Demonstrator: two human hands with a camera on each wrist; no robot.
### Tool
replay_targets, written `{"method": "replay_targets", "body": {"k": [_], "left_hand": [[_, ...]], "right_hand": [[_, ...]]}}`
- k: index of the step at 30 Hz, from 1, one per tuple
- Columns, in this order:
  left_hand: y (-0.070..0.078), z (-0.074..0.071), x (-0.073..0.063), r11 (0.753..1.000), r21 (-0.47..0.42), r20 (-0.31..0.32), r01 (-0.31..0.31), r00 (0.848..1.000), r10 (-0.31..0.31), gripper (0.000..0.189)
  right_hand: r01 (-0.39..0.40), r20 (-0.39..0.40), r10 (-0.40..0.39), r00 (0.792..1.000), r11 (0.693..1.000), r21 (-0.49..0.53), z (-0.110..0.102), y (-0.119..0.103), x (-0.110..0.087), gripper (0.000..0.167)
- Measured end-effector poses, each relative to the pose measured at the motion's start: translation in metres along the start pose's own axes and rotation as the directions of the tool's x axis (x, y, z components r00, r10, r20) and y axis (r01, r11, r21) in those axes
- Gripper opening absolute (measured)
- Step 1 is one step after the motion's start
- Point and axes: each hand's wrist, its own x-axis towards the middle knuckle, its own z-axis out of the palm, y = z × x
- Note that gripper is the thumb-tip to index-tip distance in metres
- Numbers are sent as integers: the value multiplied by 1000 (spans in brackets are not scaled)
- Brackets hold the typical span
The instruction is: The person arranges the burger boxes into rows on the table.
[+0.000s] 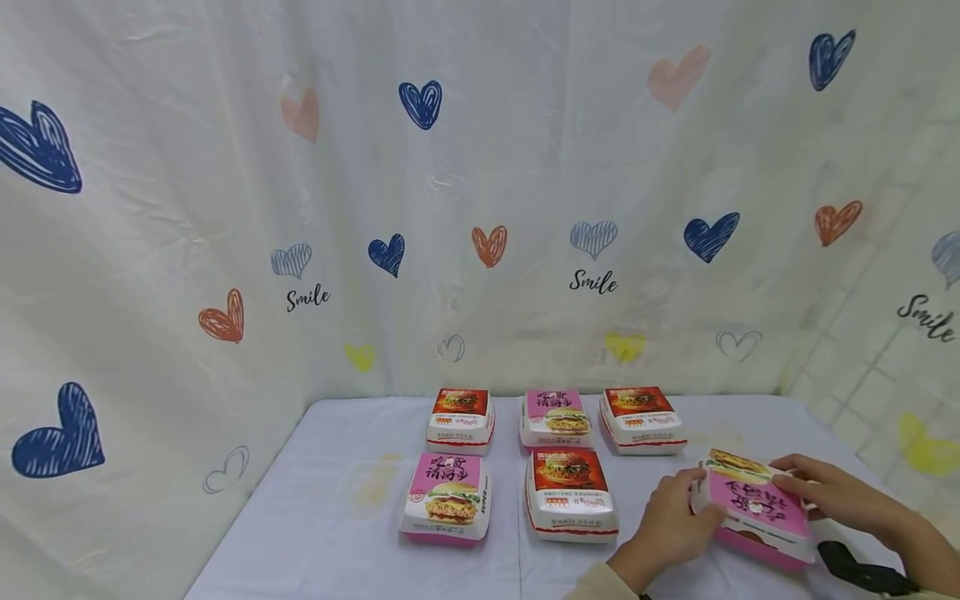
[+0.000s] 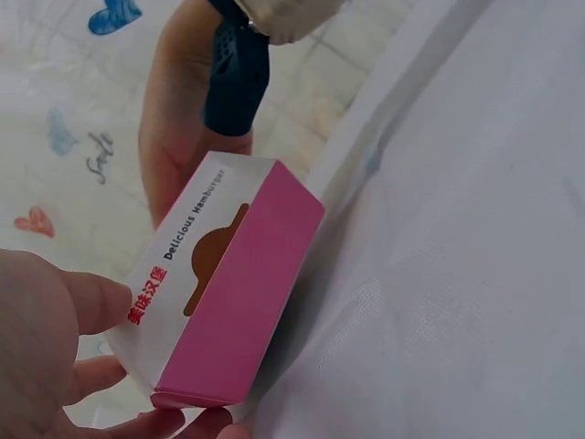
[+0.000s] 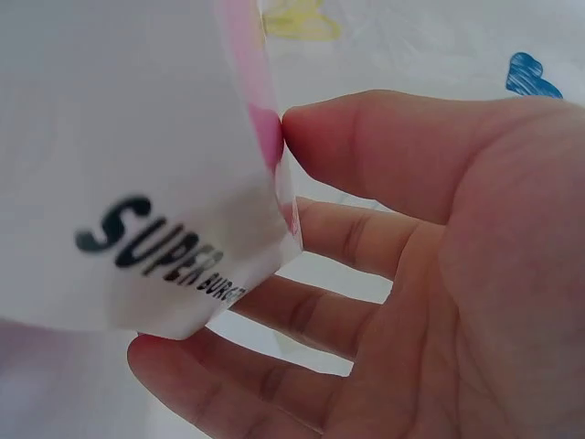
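Note:
A pink-and-white hamburger box (image 1: 753,502) is at the right front of the table, closed and turned at an angle, its burger picture toward the back. My left hand (image 1: 670,518) grips its left end; in the left wrist view the thumb lies on the white lid and fingertips reach the lower pink edge. At the opposite end my right hand (image 1: 843,497) holds the box, thumb at the lid's edge and fingers spread along the far side. The right wrist view shows the box's white side (image 3: 137,165) lettered "SUPER BURGER", close to the camera.
Two rows of hamburger boxes stand left of my hands. The front row has a pink box (image 1: 447,498) and a red one (image 1: 572,494). Behind are a red box (image 1: 461,419), a pink box (image 1: 556,418) and another red box (image 1: 642,419). A heart-patterned curtain (image 1: 517,183) encloses the white table (image 1: 315,517).

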Motion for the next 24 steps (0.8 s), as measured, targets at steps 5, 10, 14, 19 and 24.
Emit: {"method": "replay_targets", "body": {"k": [5,10,14,19,24], "left_hand": [[-1,1,2,1000,-2,-28,31,999,-31,40],[-2,1,3,999,-27,-60,47,997,-48,37],[-3,1,2,998,-51,-87,41,995,-45,34],[-4,0,0,998,-70,-118,12,993,-20,30],[-4,0,-1,999,-51,-181,-12,983,2,28]], "right_hand": [[2,0,-2,1000,1000,6,1,1,1,54],[-5,1,5,1000,1000,6,2,0,1,52],[-9,9,9,1000,1000,12,2,0,2,49],[-6,17,6,1000,1000,20,1,2,3,45],[5,34,-6,999,999,33,1,2,3,43]]}}
